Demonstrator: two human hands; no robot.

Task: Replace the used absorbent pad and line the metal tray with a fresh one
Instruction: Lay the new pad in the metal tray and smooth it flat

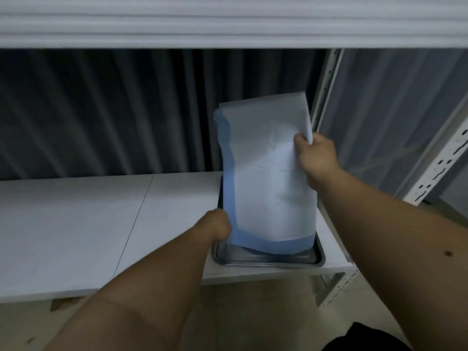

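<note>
The right hand [316, 158] pinches the pad [268, 178] upright while the left hand [217, 225] grips its lower edge, steering it over the tray [268, 260] at lower centre.

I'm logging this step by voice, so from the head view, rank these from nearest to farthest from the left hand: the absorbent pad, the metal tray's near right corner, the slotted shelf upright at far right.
1. Absorbent pad: touching the left hand, at its lower left edge.
2. Metal tray corner: lower right.
3. Slotted upright: far right.
</note>
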